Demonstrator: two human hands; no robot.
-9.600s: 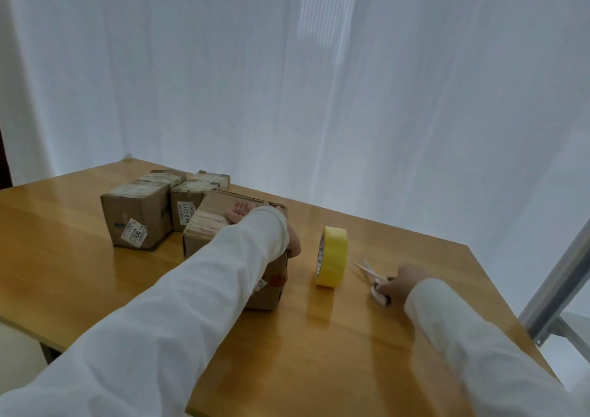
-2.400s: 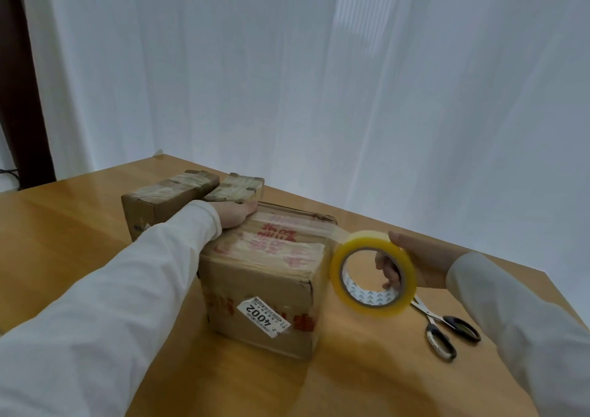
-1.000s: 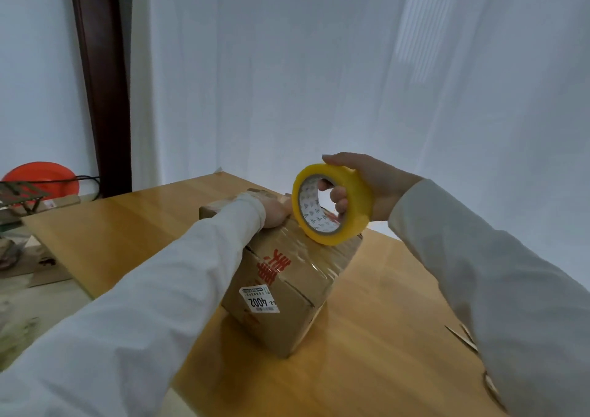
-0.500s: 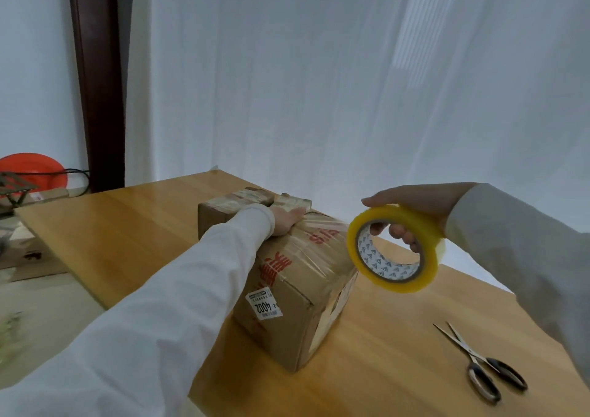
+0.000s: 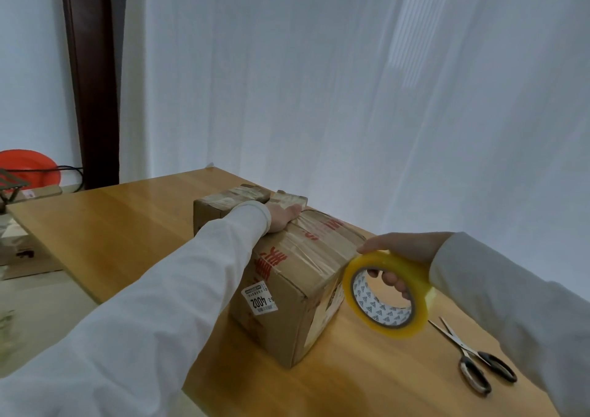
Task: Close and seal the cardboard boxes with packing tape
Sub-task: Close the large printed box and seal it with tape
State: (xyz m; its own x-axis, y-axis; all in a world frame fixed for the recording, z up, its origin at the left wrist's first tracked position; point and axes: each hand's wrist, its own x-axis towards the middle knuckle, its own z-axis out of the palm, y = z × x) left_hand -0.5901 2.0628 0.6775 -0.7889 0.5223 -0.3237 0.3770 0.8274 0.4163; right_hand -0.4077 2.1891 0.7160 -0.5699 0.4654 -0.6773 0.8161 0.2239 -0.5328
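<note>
Cardboard, worn and brown, makes up the box (image 5: 287, 289) standing on the tabletop (image 5: 127, 225), one corner turned toward the person. Its top is closed and glossy with clear tape, which wrinkles over red printed characters. A white label reading 4002 is stuck, upside down from where the person stands, on the near left face, and another sticker shows on the face to the right of that corner. The left hand (image 5: 282, 218), in a white sleeve, lies flat on the far end of the top with fingers straight, pressing down and gripping nothing. The right hand (image 5: 405, 250) holds a roll (image 5: 384, 295) of yellow tape just beside the box's right top edge, thumb over the outer rim and fingers (image 5: 392, 281) curled through the core, whose inside is white with small dark triangles. A thin clear strip seems to run from the roll onto the box top, though its edge is hard to make out. Two smaller boxes (image 5: 242, 195), taped too, sit touching the far end of the big one. Scissors (image 5: 472, 356) with black handles lie partly open on the tabletop near the right sleeve. White curtains hang behind.
</note>
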